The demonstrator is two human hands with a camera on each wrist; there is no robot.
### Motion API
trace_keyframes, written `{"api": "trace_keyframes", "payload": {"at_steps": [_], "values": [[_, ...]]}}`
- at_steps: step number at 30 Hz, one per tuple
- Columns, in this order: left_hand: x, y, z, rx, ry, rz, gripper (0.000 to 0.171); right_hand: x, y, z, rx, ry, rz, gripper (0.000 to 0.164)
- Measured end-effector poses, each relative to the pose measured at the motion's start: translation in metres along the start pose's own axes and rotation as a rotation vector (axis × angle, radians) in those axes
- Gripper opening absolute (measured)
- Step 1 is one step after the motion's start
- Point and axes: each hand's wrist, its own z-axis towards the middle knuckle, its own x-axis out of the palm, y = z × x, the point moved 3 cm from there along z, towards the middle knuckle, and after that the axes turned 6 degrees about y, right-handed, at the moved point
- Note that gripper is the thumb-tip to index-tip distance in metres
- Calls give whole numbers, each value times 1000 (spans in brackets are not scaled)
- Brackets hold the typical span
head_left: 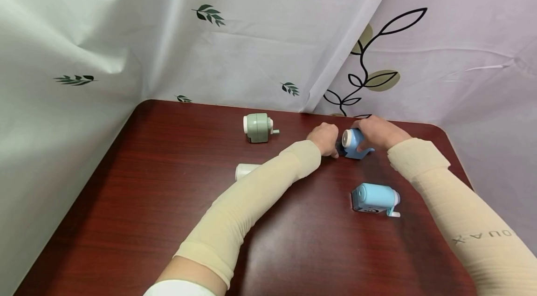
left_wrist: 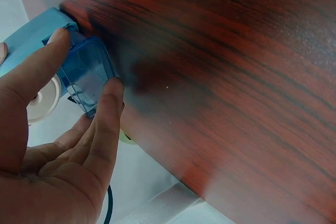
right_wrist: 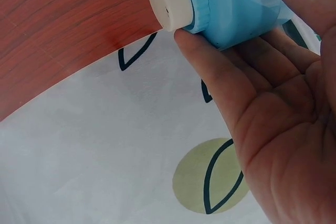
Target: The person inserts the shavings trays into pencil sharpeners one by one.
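Note:
A blue hand-crank pencil sharpener (head_left: 354,145) is tilted at the back right of the table. My right hand (head_left: 381,133) grips its body (right_wrist: 239,9), thumb on one side and fingers on the other in the right wrist view. From the left, my left hand (head_left: 325,138) pinches a see-through blue shavings drawer (left_wrist: 88,72) between thumb and fingers. This drawer lies against the sharpener's lower end; whether it is fully seated or partly out I cannot tell. The white round part (left_wrist: 44,100) of the sharpener shows beside the left thumb.
A light blue crank sharpener (head_left: 377,197) lies nearer me, below the right hand. The green sharpener (head_left: 258,127) stands at the back middle. A white object (head_left: 245,171) is partly hidden behind my left sleeve. Patterned cloth (head_left: 251,53) hangs behind the dark red table (head_left: 168,193).

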Motion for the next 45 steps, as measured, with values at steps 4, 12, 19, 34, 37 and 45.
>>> {"api": "trace_keyframes", "payload": {"at_steps": [4, 12, 19, 34, 37, 45], "values": [[2, -2, 1, 12, -7, 18, 37, 1, 0, 1, -3, 1, -5, 54], [5, -4, 2, 13, -2, 12, 40, 2, -1, 2, -12, 8, -23, 57], [5, -5, 2, 4, -8, 13, 39, 3, 0, 3, -23, -2, -30, 57], [10, -9, 5, 51, -33, 13, 43, 1, -1, 1, -13, 4, -17, 59], [10, -10, 5, 52, -36, 13, 44, 1, -1, 1, -9, 4, -17, 59], [11, -13, 6, 77, -32, 19, 45, 2, -2, 0, -15, -4, -16, 59]]}}
